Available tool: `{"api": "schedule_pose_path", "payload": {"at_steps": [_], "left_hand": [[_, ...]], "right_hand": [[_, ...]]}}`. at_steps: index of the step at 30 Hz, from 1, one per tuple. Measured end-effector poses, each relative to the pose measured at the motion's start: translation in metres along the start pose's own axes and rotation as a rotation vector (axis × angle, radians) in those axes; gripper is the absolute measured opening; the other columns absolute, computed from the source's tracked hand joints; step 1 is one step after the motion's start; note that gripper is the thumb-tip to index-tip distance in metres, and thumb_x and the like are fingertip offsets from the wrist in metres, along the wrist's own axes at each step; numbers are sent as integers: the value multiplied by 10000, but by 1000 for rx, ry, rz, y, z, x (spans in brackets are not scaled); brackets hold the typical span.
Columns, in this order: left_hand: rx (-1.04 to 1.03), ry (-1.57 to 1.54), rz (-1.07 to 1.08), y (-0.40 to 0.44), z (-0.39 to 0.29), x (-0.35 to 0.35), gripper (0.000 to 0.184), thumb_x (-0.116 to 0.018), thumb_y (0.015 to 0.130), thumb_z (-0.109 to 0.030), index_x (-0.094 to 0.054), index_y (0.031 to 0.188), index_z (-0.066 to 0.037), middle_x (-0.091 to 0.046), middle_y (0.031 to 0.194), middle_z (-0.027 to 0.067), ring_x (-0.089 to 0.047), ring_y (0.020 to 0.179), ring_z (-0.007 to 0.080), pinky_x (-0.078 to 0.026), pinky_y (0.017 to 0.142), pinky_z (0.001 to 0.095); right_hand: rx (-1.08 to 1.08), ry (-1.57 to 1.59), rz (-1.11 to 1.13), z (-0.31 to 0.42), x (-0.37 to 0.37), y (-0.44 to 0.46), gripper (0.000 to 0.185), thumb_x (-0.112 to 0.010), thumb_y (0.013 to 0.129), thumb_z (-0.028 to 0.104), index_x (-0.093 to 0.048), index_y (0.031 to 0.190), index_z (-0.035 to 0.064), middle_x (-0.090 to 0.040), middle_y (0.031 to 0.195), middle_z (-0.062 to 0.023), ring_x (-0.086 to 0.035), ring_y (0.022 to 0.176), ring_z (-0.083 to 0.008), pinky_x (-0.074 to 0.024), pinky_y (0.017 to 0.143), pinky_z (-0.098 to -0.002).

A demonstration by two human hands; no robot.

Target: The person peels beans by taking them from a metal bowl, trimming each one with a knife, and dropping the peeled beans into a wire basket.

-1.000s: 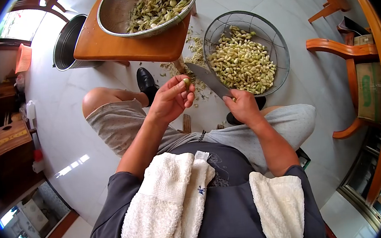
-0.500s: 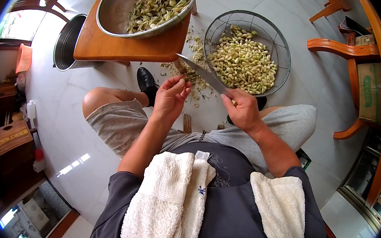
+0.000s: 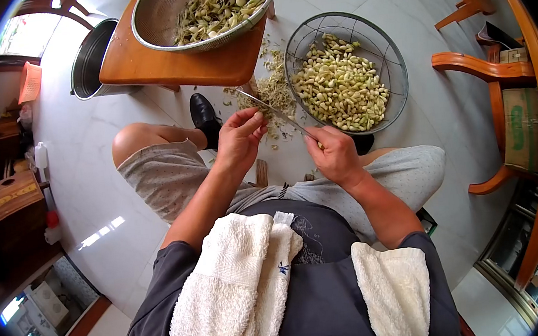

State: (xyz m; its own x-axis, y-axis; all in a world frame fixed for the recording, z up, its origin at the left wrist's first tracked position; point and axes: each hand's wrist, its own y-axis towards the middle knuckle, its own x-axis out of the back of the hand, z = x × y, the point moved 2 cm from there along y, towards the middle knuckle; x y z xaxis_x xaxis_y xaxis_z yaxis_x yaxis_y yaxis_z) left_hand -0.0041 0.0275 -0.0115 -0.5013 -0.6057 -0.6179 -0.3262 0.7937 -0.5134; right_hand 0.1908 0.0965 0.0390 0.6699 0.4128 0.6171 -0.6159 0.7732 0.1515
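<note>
My right hand [image 3: 338,155] is closed around the handle of a long kitchen knife [image 3: 274,112], whose blade points up and left, turned nearly edge-on. Its blade passes just beside the fingertips of my left hand [image 3: 241,135]. Thumb and fingers of that hand pinch a small bulb, mostly hidden by the fingers. Just ahead, a round wire basket [image 3: 399,58] on the floor holds many trimmed pale bulbs [image 3: 339,87]. A metal colander [image 3: 143,34] with untrimmed stringy bulbs [image 3: 218,11] stands on a wooden stool [image 3: 162,68].
Root and stem trimmings [image 3: 275,93] litter the tiled floor between stool and basket. A metal bucket [image 3: 88,69] stands left of the stool. Wooden chairs [image 3: 489,62] and a cardboard box [image 3: 522,127] are at the right. A white towel [image 3: 228,282] hangs over my chest.
The knife has turned from showing its broad side to nearly edge-on, and its blade has come down to my left fingertips. My right hand has shifted slightly left.
</note>
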Motion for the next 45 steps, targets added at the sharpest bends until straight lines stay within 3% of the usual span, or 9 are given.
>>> {"api": "schedule_pose_path", "payload": {"at_steps": [19,22,25,29,31,34,37,42,45], "left_hand": [[116,-132,238,-6,-20,-19,155,-590,913,-116,-588,1046,-36,-611,857,86,-575,687,143,-465,604,252],[120,49,215,4,-19,-54,214,-646,876,-110,-573,1033,15,-575,820,63,-524,649,119,-429,562,259],[112,415,368,17,-19,-107,523,-655,832,-75,-460,1295,67,-617,1048,155,-625,800,177,-501,654,279],[-261,1028,446,19,-58,-147,463,-657,822,-109,-536,1246,33,-642,1013,118,-619,700,129,-505,614,262],[-317,1089,310,24,-106,-151,284,-647,838,-156,-650,1081,-8,-670,804,64,-611,675,117,-500,609,264],[-794,1334,17,80,-179,-121,188,-634,832,-140,-689,958,-13,-673,771,92,-610,637,115,-506,573,279],[-653,1546,-205,141,-240,-91,228,-659,811,-162,-665,929,33,-662,757,93,-607,558,138,-509,498,271],[-241,1475,-276,199,-255,-73,323,-731,700,-273,-670,759,39,-673,709,123,-658,656,220,-534,662,338],[-384,1628,-346,222,-249,-73,366,-740,676,-319,-691,795,24,-682,739,142,-672,731,256,-529,740,353]], "right_hand": [[-327,-259,402,-46,-14,-7,171,-580,778,167,-637,763,7,-617,769,-231,-599,777,-414,-473,728,-487],[-214,-300,463,-54,-25,-10,178,-577,769,166,-633,752,-3,-614,758,-236,-596,771,-419,-471,730,-497],[-191,-315,567,-58,-31,-12,189,-558,753,170,-631,754,-4,-612,764,-241,-592,774,-425,-469,735,-501],[-248,-290,584,-59,-29,-13,213,-533,733,185,-633,775,1,-618,793,-242,-593,798,-428,-470,745,-497],[-286,-280,575,-57,-26,-13,212,-535,735,184,-632,776,0,-620,797,-240,-595,797,-427,-471,744,-497],[-293,-310,607,-53,-22,-10,199,-541,749,176,-645,797,13,-629,817,-229,-603,805,-406,-475,752,-490],[-284,-312,656,-49,-23,-9,196,-547,763,174,-652,823,20,-637,846,-216,-607,828,-391,-478,766,-481],[-297,-322,731,-45,-25,-2,205,-548,781,175,-655,867,23,-645,881,-199,-607,859,-380,-477,785,-467],[-301,-323,739,-48,-24,-2,208,-547,783,174,-656,880,25,-646,882,-200,-608,862,-379,-475,788,-467]]}}
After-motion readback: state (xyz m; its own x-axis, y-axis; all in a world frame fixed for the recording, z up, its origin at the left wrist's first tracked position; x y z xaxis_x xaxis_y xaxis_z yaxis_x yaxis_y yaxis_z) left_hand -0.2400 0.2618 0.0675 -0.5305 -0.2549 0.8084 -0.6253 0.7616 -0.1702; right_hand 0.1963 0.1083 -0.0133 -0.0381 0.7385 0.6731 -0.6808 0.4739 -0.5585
